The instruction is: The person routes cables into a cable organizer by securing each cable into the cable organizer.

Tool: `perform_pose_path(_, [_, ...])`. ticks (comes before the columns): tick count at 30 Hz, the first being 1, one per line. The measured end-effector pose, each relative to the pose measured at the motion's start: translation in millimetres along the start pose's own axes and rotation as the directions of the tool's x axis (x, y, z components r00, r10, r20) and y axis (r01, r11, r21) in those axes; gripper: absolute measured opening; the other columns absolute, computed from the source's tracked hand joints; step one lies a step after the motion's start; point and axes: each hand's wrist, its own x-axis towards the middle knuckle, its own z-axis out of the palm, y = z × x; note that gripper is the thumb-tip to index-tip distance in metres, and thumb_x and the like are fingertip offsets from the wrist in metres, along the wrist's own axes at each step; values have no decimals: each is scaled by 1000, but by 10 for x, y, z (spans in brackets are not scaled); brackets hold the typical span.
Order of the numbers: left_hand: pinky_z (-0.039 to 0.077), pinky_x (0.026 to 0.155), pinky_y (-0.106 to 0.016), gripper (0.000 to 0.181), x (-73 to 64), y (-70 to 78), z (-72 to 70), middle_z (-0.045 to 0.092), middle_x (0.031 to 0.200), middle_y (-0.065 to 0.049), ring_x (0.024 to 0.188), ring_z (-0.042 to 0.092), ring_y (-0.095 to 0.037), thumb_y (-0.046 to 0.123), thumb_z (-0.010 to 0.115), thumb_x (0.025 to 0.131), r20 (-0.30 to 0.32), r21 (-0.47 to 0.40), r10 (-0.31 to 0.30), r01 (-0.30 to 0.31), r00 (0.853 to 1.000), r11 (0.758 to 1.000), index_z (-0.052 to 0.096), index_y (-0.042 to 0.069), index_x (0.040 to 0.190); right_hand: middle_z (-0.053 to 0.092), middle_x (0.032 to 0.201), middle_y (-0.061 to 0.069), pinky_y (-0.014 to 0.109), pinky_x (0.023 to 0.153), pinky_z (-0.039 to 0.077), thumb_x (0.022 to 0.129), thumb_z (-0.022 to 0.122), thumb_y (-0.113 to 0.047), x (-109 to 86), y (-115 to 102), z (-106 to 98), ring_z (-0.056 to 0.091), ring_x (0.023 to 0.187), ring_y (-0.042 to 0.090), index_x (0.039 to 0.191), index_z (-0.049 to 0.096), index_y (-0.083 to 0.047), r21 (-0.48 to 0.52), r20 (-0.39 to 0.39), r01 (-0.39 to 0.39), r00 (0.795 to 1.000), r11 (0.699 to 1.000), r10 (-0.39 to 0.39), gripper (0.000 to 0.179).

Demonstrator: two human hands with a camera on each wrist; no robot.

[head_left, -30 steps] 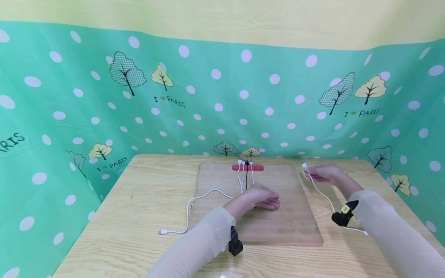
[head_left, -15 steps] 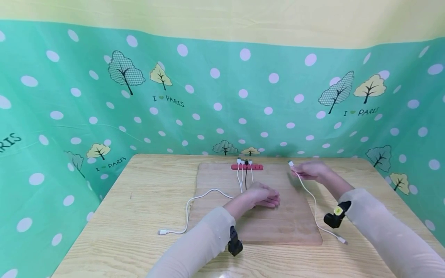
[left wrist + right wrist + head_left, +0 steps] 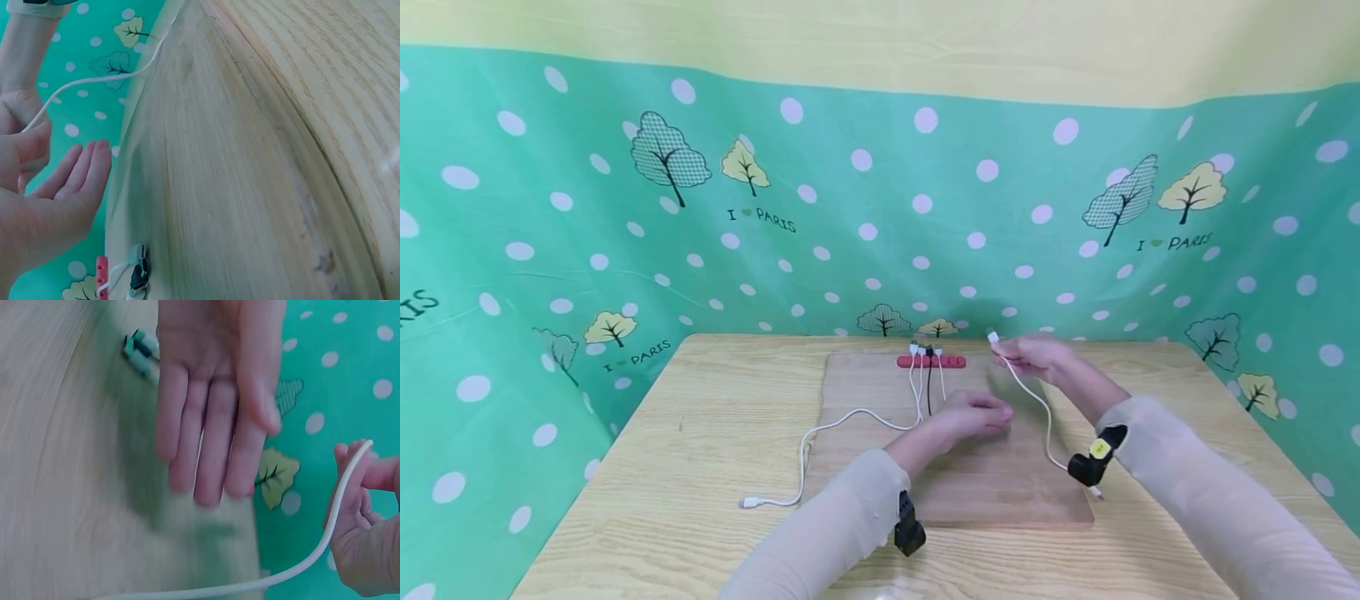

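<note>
My right hand (image 3: 1036,355) pinches a white USB cable (image 3: 1039,402) just below its plug (image 3: 993,337), which points up and away. The rest of that cable hangs down over the board's right side, its other end low near my right wrist. My left hand (image 3: 973,413) hovers over the wooden board (image 3: 1000,483) and holds nothing; in the right wrist view its fingers (image 3: 212,450) are extended. A red cable clip strip (image 3: 957,362) lies on the board's far edge with several cables in its slots, one of them black (image 3: 930,383). Its right-hand slots hold no cable.
A white cable (image 3: 803,467) runs from the strip side across the board's left edge, its connector (image 3: 749,502) on the wooden table (image 3: 655,508). A green dotted curtain (image 3: 835,208) hangs behind the table.
My right hand has moved left with the USB cable, from beyond the board's right edge to near the strip, and the cable's lower end trailed along. My left hand stays almost in place.
</note>
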Motion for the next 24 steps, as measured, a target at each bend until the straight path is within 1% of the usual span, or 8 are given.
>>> perform_pose_path(2, [58,91,-29,29,5,-5,5,72,111,-17,103,71,-24,15,66,91,-1,23,8,-8,1000,1000,66,0,115,67,69,-11,8,59,49,97,56,-14,14,-76,70,61,65,-2,78,63,-18,18,-33,-6,999,1000,6,20])
perform_pose_path(4, [58,92,-29,29,12,-15,9,72,111,-16,103,71,-23,15,66,90,3,27,16,-16,1000,999,66,0,116,67,69,-10,9,59,49,95,59,-15,39,-146,133,60,65,-1,79,64,-17,39,-57,-5,998,999,7,18])
perform_pose_path(8, [58,92,-28,29,15,-41,21,72,111,-15,101,71,-19,11,66,90,18,34,42,-42,999,999,66,0,117,67,70,-8,9,59,50,94,60,-15,93,-264,231,60,64,1,90,63,-10,87,-88,-1,996,996,8,6])
perform_pose_path(11, [58,89,-26,26,16,-69,32,72,110,-16,100,71,-19,8,64,90,22,38,58,-59,998,998,67,0,115,67,71,-6,10,60,51,95,59,-14,126,-327,268,61,64,2,100,61,-6,100,-96,8,995,995,2,10])
perform_pose_path(13, [59,88,-25,25,25,-96,36,72,109,-18,101,71,-21,5,62,91,21,13,63,-63,998,998,67,-1,114,68,72,-5,10,61,50,95,59,-15,141,-361,276,60,64,2,102,61,-5,109,-100,11,995,994,0,13])
perform_pose_path(16, [60,86,-26,24,33,-143,27,72,107,-22,101,72,-24,2,60,91,16,-36,64,-63,998,997,67,-4,113,67,73,-4,10,62,50,95,59,-14,152,-398,276,59,64,3,100,61,-6,146,-113,12,994,989,5,10])
perform_pose_path(20, [60,86,-29,24,21,-211,-13,71,108,-24,99,72,-25,-1,59,91,-6,-109,45,-46,999,993,66,-7,113,67,71,-5,10,61,49,95,59,-13,170,-413,249,59,63,3,102,59,-6,189,-133,3,991,982,23,10])
perform_pose_path(24, [60,87,-32,25,-21,-249,-73,70,109,-26,90,73,-21,-2,60,89,-23,-189,27,-31,999,981,64,-9,113,66,69,-5,9,58,49,95,58,-12,211,-386,191,59,63,3,103,58,-6,224,-148,-2,988,975,36,10])
